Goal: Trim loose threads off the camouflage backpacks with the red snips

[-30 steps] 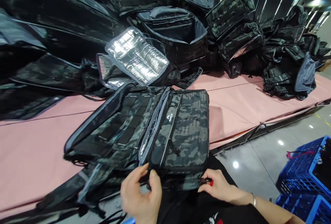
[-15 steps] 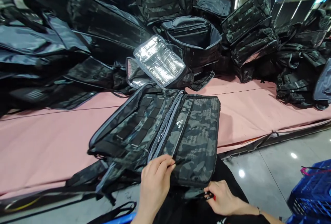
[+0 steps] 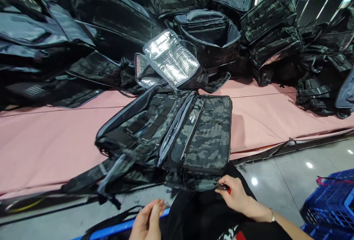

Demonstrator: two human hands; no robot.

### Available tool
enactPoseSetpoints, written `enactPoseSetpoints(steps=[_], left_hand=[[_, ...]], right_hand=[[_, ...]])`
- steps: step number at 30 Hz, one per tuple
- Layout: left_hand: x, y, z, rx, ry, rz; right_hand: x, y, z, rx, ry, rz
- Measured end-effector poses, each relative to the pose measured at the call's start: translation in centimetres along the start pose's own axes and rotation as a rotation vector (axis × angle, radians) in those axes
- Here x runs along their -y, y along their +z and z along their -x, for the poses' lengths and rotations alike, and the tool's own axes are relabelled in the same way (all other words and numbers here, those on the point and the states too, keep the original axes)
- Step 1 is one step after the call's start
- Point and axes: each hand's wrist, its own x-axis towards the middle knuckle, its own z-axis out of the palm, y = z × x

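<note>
A dark camouflage backpack (image 3: 208, 136) lies opened out on the pink-covered table (image 3: 69, 133), its white logo facing up. My right hand (image 3: 235, 195) is closed around a small black-and-red tool (image 3: 224, 187) at the backpack's lower right corner. Below the backpack, over a blue edge, my left hand (image 3: 149, 218) is raised with thumb and fingers pressed together, apart from the bag. Whatever the left fingertips pinch, if anything, is too small to make out.
Dark backpacks (image 3: 207, 44) are piled along the table's back, one showing a silver-lined flap (image 3: 173, 59). More bags (image 3: 318, 81) lie at the right. A blue crate (image 3: 329, 199) stands on the floor at the lower right.
My left hand has let go of the backpack's front zipper area and moved down and left. My right hand has shifted slightly up with the tool. The view has tilted a little.
</note>
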Motion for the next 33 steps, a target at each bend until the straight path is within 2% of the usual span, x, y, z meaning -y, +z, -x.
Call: enactPoseSetpoints(steps=[4,7,11,16,18,21,25,29,31,33], left_hand=[[4.2,1.9,0.4,0.126,-0.294,0.170],[5.8,4.1,1.2,0.226,-0.516,0.300],[6.1,5.9,2.1,0.389,-0.626,0.480],[5.4,6.2,2.3,0.462,-0.643,0.566],[5.1,6.1,2.4,0.469,-0.621,0.615],[4.0,6.0,2.8,0.399,-0.595,0.696],[0.7,5.4,3.0,0.312,-0.475,0.671],[-5.0,3.8,2.9,0.206,-0.199,0.575],[-7.9,2.7,2.8,0.166,0.015,0.518],[-10.5,1.9,2.5,0.208,0.266,0.397]], right_hand=[[0.8,-0.3,-0.5,-0.007,0.024,-0.048],[2.0,-0.5,-1.0,-0.021,0.026,-0.099],[3.6,-0.1,-1.9,-0.043,0.040,-0.182],[4.7,0.7,-2.6,-0.052,0.060,-0.199],[4.9,0.8,-2.9,-0.052,0.051,-0.166],[5.5,0.2,-4.1,-0.013,-0.035,-0.048],[7.4,-2.2,-7.3,-0.020,-0.190,0.060],[11.1,-6.0,-11.3,-0.051,-0.246,-0.009],[12.8,-8.0,-13.0,-0.056,-0.245,-0.045],[13.7,-9.9,-14.6,-0.121,-0.224,-0.053]])
